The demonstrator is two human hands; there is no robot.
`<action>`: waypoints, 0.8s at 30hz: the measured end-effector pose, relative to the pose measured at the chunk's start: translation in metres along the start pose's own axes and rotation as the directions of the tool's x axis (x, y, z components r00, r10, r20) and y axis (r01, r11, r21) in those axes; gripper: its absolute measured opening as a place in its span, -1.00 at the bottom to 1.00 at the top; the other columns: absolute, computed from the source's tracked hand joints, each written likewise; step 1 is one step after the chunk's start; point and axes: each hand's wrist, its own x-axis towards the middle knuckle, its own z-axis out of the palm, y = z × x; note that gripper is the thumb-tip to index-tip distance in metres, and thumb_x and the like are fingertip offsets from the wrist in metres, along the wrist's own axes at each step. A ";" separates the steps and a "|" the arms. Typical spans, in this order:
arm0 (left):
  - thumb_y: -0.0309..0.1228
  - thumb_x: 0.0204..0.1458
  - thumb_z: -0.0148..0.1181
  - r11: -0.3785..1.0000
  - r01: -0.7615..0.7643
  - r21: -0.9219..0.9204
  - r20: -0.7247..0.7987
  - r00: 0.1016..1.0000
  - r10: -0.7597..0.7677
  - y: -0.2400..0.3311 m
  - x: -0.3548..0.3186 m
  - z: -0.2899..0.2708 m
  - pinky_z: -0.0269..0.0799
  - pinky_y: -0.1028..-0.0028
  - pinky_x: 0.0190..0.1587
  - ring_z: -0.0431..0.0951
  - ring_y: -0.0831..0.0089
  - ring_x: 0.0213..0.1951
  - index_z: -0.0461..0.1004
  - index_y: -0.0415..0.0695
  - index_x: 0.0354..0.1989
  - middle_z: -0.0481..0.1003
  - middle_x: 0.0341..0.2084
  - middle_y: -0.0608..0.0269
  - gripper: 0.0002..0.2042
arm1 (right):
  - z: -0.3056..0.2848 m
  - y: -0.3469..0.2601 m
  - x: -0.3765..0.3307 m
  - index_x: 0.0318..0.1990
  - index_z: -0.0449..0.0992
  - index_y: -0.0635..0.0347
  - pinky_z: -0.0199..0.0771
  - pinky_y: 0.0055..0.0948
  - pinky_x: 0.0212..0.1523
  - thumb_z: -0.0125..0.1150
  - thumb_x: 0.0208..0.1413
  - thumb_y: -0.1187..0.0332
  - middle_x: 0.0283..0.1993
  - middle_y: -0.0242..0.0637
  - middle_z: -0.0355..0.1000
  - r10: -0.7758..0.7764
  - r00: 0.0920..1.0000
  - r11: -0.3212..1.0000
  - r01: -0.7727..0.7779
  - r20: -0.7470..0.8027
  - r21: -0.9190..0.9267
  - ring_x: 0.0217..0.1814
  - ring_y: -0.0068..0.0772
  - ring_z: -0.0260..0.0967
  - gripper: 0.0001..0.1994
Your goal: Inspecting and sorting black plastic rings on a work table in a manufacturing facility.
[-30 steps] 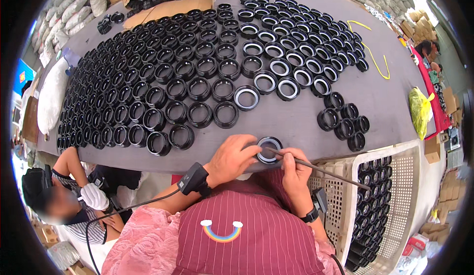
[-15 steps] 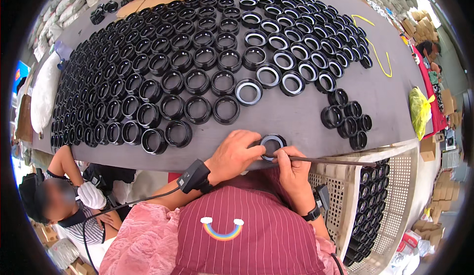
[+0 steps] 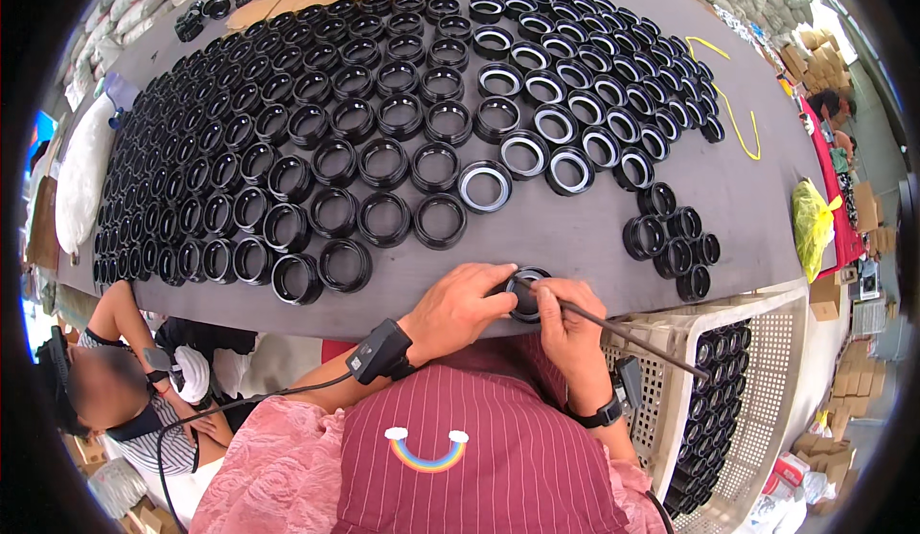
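At the near edge of the grey counter (image 3: pixel 575 237), the left hand (image 3: pixel 460 306) is gripping a stiff, seemingly light black ring (image 3: pixel 526 293) by its rim while the right hand (image 3: pixel 567 321) is pinching a thin brush (image 3: pixel 623 331) into it.

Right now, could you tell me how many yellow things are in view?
2: a thin yellow cord on the grey table, far right; a yellow plastic bag by its edge.
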 end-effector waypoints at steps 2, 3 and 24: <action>-0.44 -0.10 0.31 1.000 -0.001 0.007 -0.005 1.000 0.001 0.000 -0.002 0.001 0.42 0.19 0.02 0.52 0.04 -0.04 0.47 -0.13 -0.28 0.47 0.00 -0.04 -0.80 | -0.002 -0.004 0.003 -0.38 0.55 0.13 0.32 -0.28 -0.20 0.22 0.11 0.49 -0.38 -0.35 0.56 -0.047 0.995 0.999 0.047 0.083 0.008 -0.39 -0.22 0.43 -0.95; -0.44 -0.10 0.31 1.000 -0.015 0.019 -0.013 1.000 0.015 0.000 0.000 0.001 0.42 0.18 0.00 0.52 0.05 -0.04 0.47 -0.12 -0.29 0.48 -0.01 -0.01 -0.80 | -0.004 -0.003 0.003 -0.38 0.55 0.13 0.32 -0.28 -0.20 0.22 0.11 0.49 -0.38 -0.35 0.56 -0.053 0.996 0.999 0.053 0.078 0.007 -0.39 -0.22 0.43 -0.95; -0.38 0.16 0.11 0.788 0.578 0.211 -0.026 0.810 -0.586 0.015 0.057 0.025 0.40 0.07 -0.33 0.58 0.00 -0.37 0.38 -0.20 -0.10 0.55 -0.47 0.01 -0.80 | -0.064 0.011 -0.096 -0.66 0.38 0.35 0.16 -0.33 -0.57 0.08 0.27 0.14 -0.74 -0.32 0.21 0.547 0.550 0.690 -0.723 0.631 0.032 -0.64 -0.53 0.13 -0.49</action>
